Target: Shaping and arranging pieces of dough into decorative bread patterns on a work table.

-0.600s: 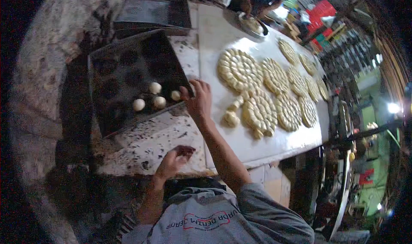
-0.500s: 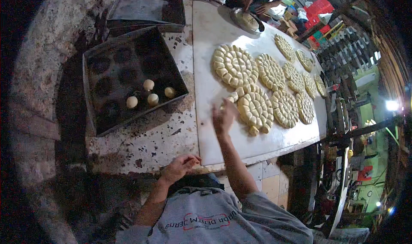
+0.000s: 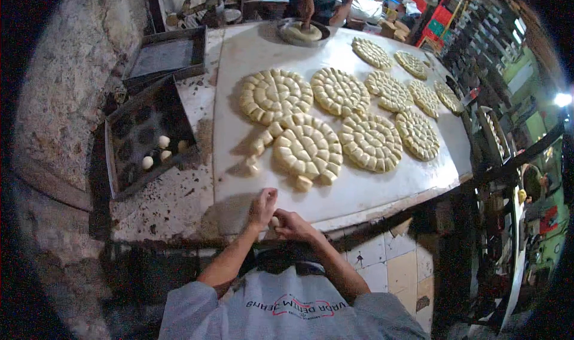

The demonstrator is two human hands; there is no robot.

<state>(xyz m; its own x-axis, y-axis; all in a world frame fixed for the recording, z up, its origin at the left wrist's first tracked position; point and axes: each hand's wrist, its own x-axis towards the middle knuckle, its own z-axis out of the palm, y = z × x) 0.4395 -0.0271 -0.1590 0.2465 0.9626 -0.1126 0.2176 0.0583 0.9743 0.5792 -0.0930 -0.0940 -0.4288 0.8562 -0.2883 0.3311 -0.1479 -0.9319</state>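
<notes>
Close to the table's near edge, my right hand [image 3: 292,225] has its fingers closed on a small pale dough piece [image 3: 275,221]. Right beside it my left hand [image 3: 263,207] is closed, its fingers curled together; what lies inside them, if anything, is hidden. Beyond the hands lies the nearest dough coil [image 3: 308,150], a flat round scored into many small pieces. Some pieces trail off its left side, ending in a loose dough piece [image 3: 253,165]. Another separated dough piece [image 3: 304,183] sits at its near edge.
Several more dough coils [image 3: 371,142] cover the white tabletop [image 3: 239,184]. At left, a dark square tray [image 3: 110,154] holds several dough balls [image 3: 147,162]; another tray [image 3: 200,50] stands behind. Across the table, another person's hand [image 3: 307,8] reaches into a round pan [image 3: 326,40] of dough.
My right hand has drawn back from the nearest coil to beside my left hand, now with a dough piece. My left hand has moved closer to it. The view has shifted.
</notes>
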